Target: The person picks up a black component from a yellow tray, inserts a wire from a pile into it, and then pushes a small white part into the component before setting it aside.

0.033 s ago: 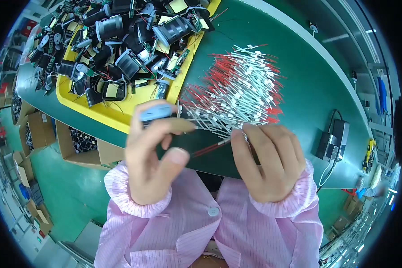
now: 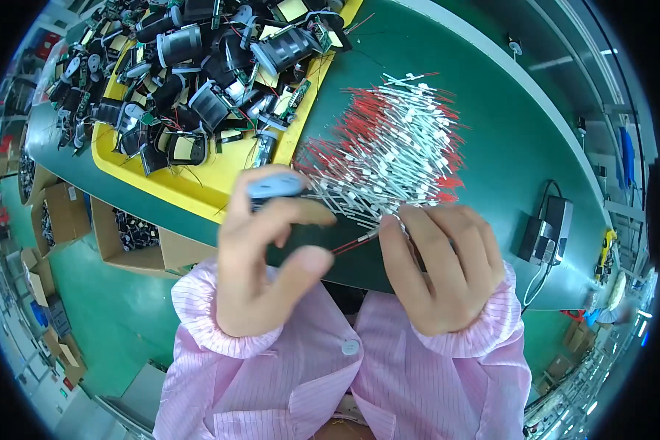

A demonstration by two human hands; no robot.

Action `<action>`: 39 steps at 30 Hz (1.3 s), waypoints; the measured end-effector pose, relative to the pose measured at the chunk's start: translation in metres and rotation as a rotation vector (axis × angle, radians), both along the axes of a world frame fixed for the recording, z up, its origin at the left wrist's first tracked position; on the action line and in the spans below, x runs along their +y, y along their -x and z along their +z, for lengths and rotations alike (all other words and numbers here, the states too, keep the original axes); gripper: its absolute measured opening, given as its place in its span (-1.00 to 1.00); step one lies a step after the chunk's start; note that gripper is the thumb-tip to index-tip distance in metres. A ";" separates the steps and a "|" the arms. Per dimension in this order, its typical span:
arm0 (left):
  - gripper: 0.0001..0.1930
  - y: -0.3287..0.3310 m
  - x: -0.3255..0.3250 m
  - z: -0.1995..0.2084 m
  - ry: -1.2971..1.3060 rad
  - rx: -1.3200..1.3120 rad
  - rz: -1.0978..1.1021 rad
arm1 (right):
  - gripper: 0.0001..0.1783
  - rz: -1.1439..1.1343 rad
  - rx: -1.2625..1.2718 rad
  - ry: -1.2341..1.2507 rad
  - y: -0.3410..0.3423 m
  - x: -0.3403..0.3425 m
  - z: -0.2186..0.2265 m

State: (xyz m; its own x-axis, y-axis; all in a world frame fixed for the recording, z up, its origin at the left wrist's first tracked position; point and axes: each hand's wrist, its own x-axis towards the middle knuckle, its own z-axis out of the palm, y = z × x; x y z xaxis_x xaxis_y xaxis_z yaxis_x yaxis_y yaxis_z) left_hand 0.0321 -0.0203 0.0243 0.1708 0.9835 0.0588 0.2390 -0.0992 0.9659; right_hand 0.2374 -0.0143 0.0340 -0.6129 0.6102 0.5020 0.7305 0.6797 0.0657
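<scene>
Bare bench [image 2: 510,147] right of my wire pile [image 2: 411,143].
Right hand [image 2: 444,271] pinches red lead [image 2: 352,244], slanting lower-left toward my left hand [image 2: 257,264] (thumb wide, grey part [image 2: 276,185] held).

"What sort of place is this?"

"An electronics assembly workshop. The green-topped workbench [image 2: 510,136] carries a yellow tray [image 2: 161,187] heaped with black plastic housings [image 2: 282,50] and green circuit boards [image 2: 295,101], beside a pile of red-and-white wire leads [image 2: 411,139]."

"And beyond the bench?"

"Open cardboard cartons [image 2: 183,251], one full of dark parts [image 2: 138,233], on a glossy green floor [image 2: 117,315]. The worker wears a pink striped smock [image 2: 271,381]."
</scene>
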 end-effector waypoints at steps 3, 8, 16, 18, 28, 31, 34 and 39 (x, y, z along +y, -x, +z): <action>-0.91 -0.010 0.000 -0.003 0.038 0.058 -0.140 | -0.78 -0.021 -0.031 -0.034 -0.005 -0.001 0.003; -0.91 -0.013 -0.006 -0.013 -0.009 -0.177 -0.066 | -0.75 -0.110 0.208 0.028 -0.011 -0.004 0.011; -0.88 -0.022 -0.011 -0.007 -0.169 -0.166 -0.207 | -0.71 0.112 1.152 1.321 -0.012 -0.009 0.005; -0.88 -0.021 -0.011 -0.009 -0.178 -0.130 -0.194 | -0.76 0.138 1.106 1.274 -0.014 -0.008 0.004; -0.35 -0.024 -0.016 -0.017 -0.183 -0.237 -0.125 | -0.81 0.203 1.343 1.086 -0.007 0.001 -0.002; -0.35 -0.023 -0.010 -0.009 -0.211 -0.090 -0.185 | -0.79 0.184 1.299 1.042 -0.004 0.000 0.002; -0.42 -0.027 -0.012 -0.014 -0.235 -0.084 -0.157 | -0.79 0.173 1.203 0.949 -0.005 -0.003 0.006; -0.47 -0.029 -0.012 -0.016 -0.309 -0.079 -0.117 | -0.92 0.141 1.065 0.795 -0.002 -0.003 0.009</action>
